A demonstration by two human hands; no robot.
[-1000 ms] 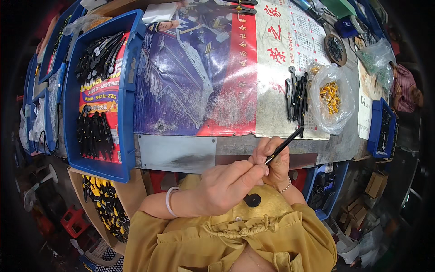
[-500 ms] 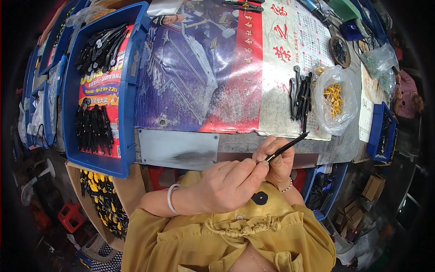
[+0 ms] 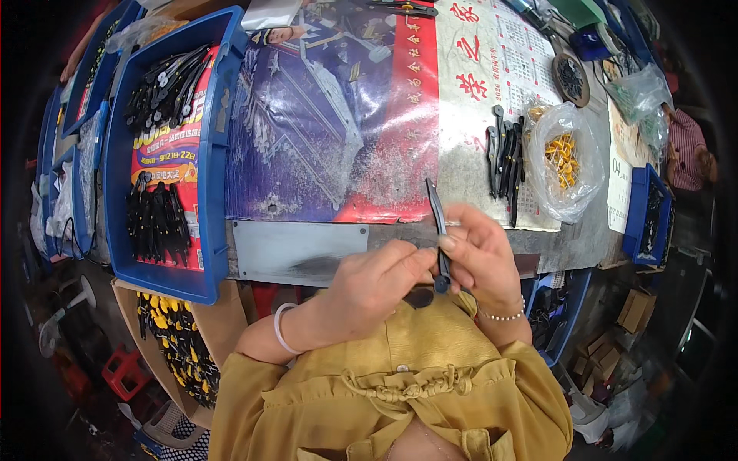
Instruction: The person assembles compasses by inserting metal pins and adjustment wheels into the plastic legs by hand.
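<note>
Over the near edge of the bench I hold a slim black tool part (image 3: 436, 211) with a pointed far end and a round near end. My right hand (image 3: 486, 257) grips its lower half between thumb and fingers, the point aimed away from me. My left hand (image 3: 377, 284) is closed in a pinch, its fingertips against the part's left side; what they hold, if anything, is hidden. Several similar black parts (image 3: 506, 157) lie in a row on the bench, beside a clear plastic bag (image 3: 588, 196) of small yellow pieces (image 3: 563, 160).
A blue tray (image 3: 213, 169) with two piles of black parts stands at the left. Below it, a cardboard box (image 3: 231, 319) holds black and yellow pieces. A metal plate (image 3: 296, 240) lines the bench edge. Posters (image 3: 323, 115) cover the bench. At the right sits a small blue bin (image 3: 636, 230).
The black part has swung from pointing right and away to pointing nearly straight away, slightly left. My right hand has opened its grip outward and shifted right; my left hand has drawn slightly left.
</note>
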